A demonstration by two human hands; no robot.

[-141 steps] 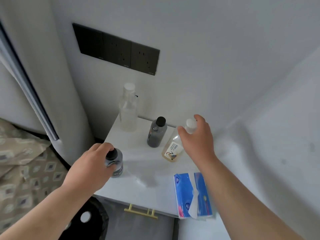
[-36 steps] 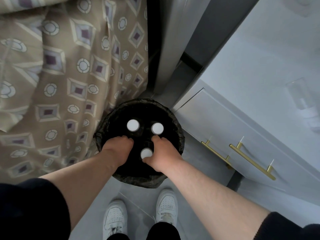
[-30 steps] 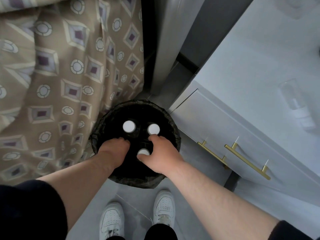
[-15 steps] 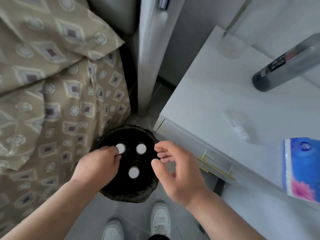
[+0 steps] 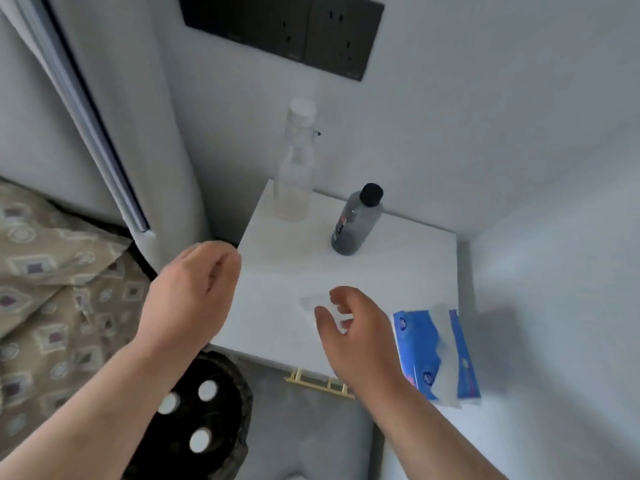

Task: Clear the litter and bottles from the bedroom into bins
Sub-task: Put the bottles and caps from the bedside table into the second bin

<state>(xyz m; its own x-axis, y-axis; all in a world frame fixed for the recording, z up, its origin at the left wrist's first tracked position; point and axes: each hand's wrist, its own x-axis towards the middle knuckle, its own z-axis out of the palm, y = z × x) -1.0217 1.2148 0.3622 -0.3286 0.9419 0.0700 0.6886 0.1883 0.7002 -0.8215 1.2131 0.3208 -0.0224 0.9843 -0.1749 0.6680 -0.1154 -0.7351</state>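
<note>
Left hand and right hand, empty and loosely curled, have left the bin for the nightstand, where a dark bottle and a clear bottle remain at its back edge.

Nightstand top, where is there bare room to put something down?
Bare: the back right corner of the nightstand, between the dark bottle and the tissue pack; also the left strip in front of the clear bottle. Crowded: the front middle, where the right hand hovers over a small clear item.
</note>
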